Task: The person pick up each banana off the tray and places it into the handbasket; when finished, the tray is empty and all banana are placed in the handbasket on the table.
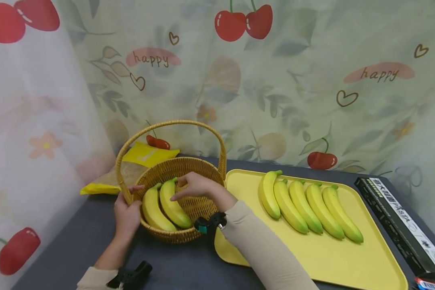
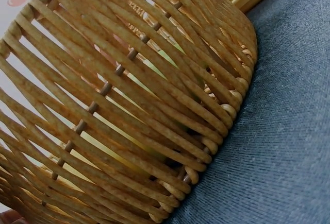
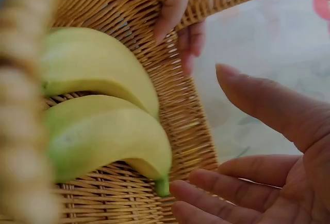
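Note:
Two yellow bananas with greenish tips, one on the left (image 1: 154, 209) and one on the right (image 1: 175, 205), lie side by side in a woven wicker basket (image 1: 166, 237). My left hand (image 1: 127, 215) grips the basket's rim at the base of its arched handle (image 1: 174, 122). In the right wrist view, fingers of that left hand (image 3: 172, 2) wrap over the rim. Over the basket, my right hand (image 1: 199, 187) has its thumb and fingers spread apart, holding nothing. Its fingertips are close to the stem of the nearer banana (image 3: 111, 131).
Right of the basket, a yellow tray (image 1: 275, 253) bears several bananas (image 1: 313, 211) in a slanted row. A black pasta box (image 1: 402, 225) lies along its right side. Behind the basket rests a yellow bag (image 1: 148, 155). A printed curtain (image 1: 297, 112) backs the dark table (image 1: 174, 270).

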Action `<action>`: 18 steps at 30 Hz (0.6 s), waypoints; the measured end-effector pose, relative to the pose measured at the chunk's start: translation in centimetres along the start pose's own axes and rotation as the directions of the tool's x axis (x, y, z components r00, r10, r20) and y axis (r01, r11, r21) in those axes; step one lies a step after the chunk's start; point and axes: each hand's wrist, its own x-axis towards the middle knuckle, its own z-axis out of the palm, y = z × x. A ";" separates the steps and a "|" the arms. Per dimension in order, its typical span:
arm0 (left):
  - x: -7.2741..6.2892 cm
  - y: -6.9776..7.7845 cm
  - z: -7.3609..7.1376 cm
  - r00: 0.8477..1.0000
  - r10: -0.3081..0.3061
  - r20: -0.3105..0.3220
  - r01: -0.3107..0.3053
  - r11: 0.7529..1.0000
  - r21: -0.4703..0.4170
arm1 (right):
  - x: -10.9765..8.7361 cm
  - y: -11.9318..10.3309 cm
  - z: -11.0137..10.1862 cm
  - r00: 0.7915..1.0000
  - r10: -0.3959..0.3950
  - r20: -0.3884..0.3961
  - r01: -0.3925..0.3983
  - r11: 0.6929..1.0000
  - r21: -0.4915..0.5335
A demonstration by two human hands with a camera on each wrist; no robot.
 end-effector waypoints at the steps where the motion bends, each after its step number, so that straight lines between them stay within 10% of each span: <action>1: 0.0 0.0 0.0 1.000 -0.002 0.001 0.002 1.000 0.000 | -0.5 0.1 -0.1 1.000 -0.005 -0.004 0.005 1.000 0.017; 18: 0.1 -0.2 0.0 1.000 -0.024 0.010 0.024 1.000 0.011 | -9.3 3.9 -3.0 0.985 -0.103 -0.141 0.128 0.976 0.177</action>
